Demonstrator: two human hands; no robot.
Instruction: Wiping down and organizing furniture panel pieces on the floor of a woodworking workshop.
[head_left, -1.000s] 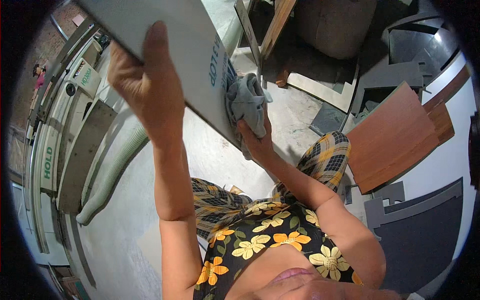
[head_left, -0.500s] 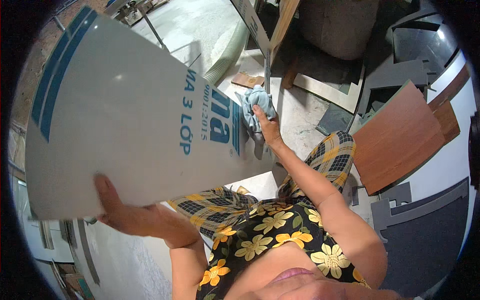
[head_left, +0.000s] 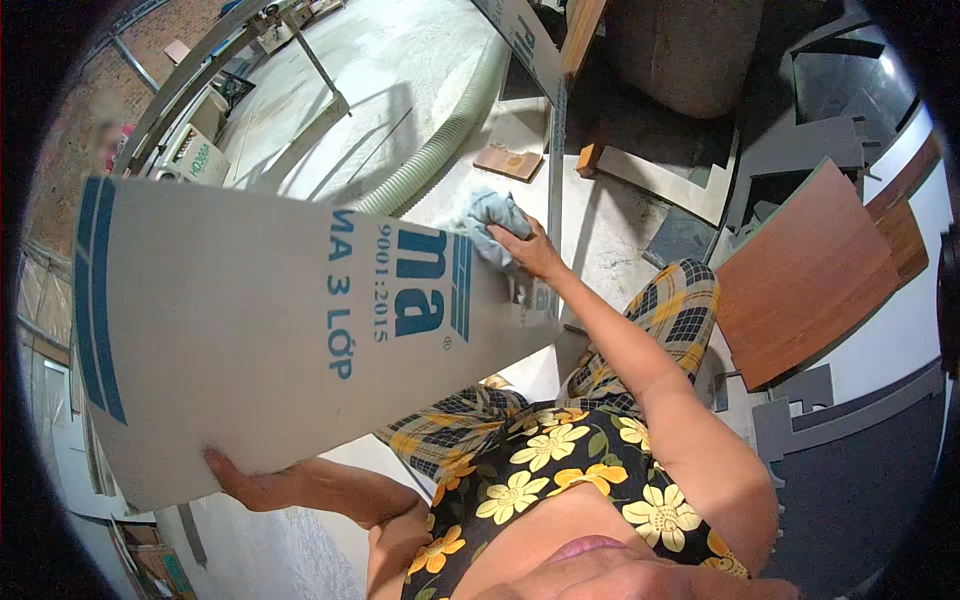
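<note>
A large white panel (head_left: pixel 240 330) with blue stripes and blue printing spans the left half of the view, slanting across my lap. My left hand (head_left: pixel 255 485) grips its near edge toward the left end, thumb over the face and the other fingers hidden underneath. In my right hand (head_left: pixel 530 250) is a crumpled light blue cloth (head_left: pixel 492 222), pressed against the far right part of the panel, by its far edge.
A ribbed hose (head_left: pixel 445 140) curves over the pale floor beyond the panel. A small brown board (head_left: pixel 508 163) lies near it. To the right lean a reddish-brown board (head_left: pixel 810 275) and dark grey cut sheets (head_left: pixel 850 440). Metal framework (head_left: pixel 330 105) stands at the far left.
The panel has tilted lower, its far left corner dropping toward me and uncovering more floor and hose. My left hand went down with it. My right hand and the cloth shifted slightly left.
</note>
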